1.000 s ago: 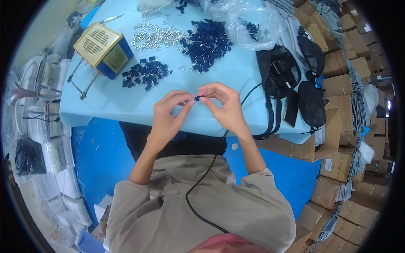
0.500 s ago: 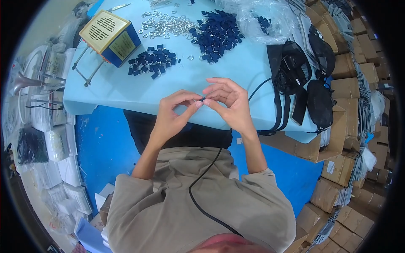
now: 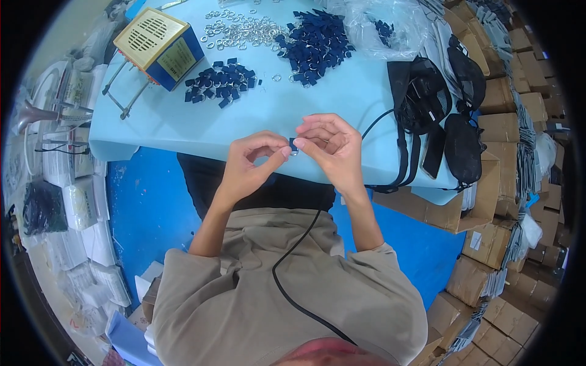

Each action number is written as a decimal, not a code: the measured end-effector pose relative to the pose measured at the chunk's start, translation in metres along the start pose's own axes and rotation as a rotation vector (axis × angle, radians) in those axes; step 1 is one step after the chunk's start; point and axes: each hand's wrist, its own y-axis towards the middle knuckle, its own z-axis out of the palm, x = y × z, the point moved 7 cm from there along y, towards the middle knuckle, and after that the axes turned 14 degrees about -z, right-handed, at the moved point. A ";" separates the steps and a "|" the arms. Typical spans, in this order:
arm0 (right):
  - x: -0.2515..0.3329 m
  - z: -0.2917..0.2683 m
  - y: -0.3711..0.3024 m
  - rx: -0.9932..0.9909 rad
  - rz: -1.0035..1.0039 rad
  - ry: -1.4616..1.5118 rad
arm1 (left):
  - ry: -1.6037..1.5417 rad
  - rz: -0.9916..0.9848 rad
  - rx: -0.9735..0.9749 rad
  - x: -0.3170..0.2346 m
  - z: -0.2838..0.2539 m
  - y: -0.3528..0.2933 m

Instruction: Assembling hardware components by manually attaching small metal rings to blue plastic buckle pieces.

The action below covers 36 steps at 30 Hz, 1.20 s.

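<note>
Between my fingertips, just over the table's near edge, is a small navy fabric tab (image 3: 293, 144) with a silver metal ring (image 3: 294, 154) at its lower end. My left hand (image 3: 251, 163) pinches the tab's left side between thumb and index finger. The thumb of my right hand (image 3: 337, 152) presses its right side, the other fingers curled loosely above. Farther back lie a small pile of navy tabs with rings (image 3: 221, 83), a larger such pile (image 3: 312, 49) and a spread of loose silver rings (image 3: 244, 30).
A yellow-and-blue box on metal legs (image 3: 160, 47) stands at the table's left. Black pouches (image 3: 421, 97), a phone (image 3: 433, 152) and a clear plastic bag (image 3: 390, 30) lie on the right. A black cable (image 3: 284, 283) crosses my shirt. Cardboard boxes (image 3: 476, 280) are stacked at right.
The tab has turned between my fingers, so its navy face and the ring hanging below now show. Both hands stay in nearly the same place. The view has shifted slightly.
</note>
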 end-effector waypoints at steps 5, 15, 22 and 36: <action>-0.012 0.002 -0.015 -0.061 -0.039 0.010 | 0.034 0.024 -0.130 0.000 -0.003 -0.005; -0.025 0.002 -0.024 -0.118 0.024 0.135 | 0.066 -0.019 -0.108 -0.007 -0.001 -0.010; -0.035 0.002 -0.021 -0.108 0.073 0.134 | 0.194 -0.007 -0.125 -0.007 -0.013 -0.005; -0.018 -0.025 0.073 0.009 -0.433 -1.199 | 0.601 0.387 -0.626 -0.069 -0.063 0.028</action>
